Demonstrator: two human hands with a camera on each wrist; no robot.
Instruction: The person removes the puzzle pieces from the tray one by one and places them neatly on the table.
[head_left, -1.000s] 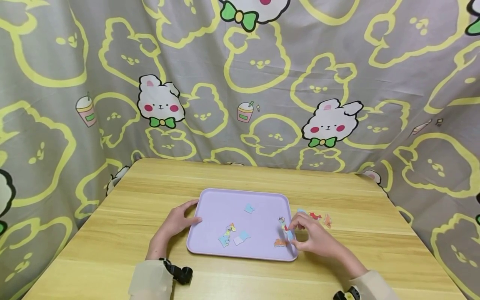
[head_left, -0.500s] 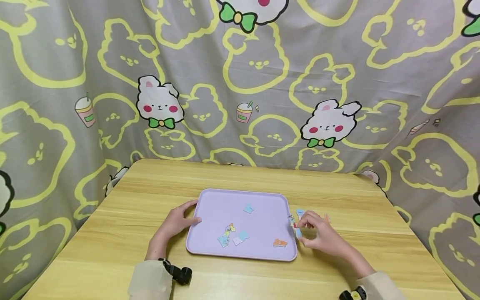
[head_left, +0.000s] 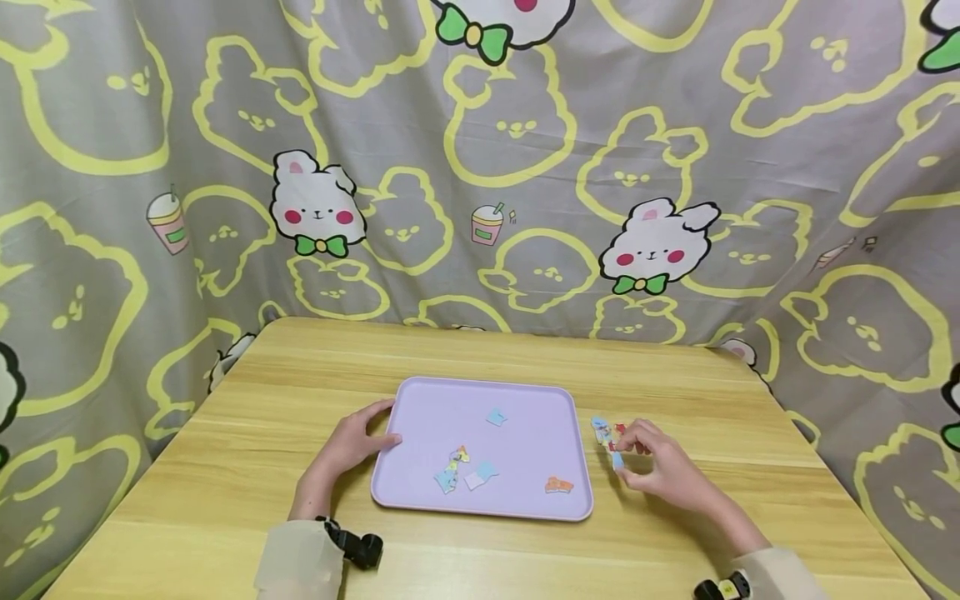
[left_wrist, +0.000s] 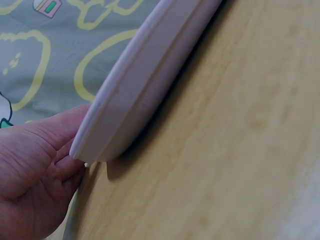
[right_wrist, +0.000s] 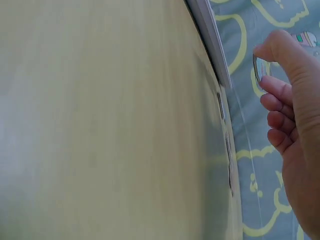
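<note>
A lilac tray (head_left: 517,392) lies on the wooden table. At its left edge, my left hand (head_left: 354,442) grips the rim, thumb (left_wrist: 65,125) on top and the other fingers beneath. Off the tray's right side, my right hand (head_left: 667,473) pinches a small multicoloured jigsaw piece (head_left: 617,460) between thumb and fingers, raised above the table in the right wrist view. On the tray lie a light blue piece (head_left: 497,417), an orange piece (head_left: 558,485), a blue-and-yellow cluster (head_left: 448,480) and a blue-and-white piece (head_left: 482,475).
More flat pieces (right_wrist: 230,160) lie on the table right of the tray, partly hidden by my right hand in the head view. A patterned curtain (head_left: 420,200) hangs behind the table (head_left: 337,358).
My right hand has carried the pinched jigsaw piece rightward, from over the tray's right edge to above the table beside it. The left hand stays on the tray.
</note>
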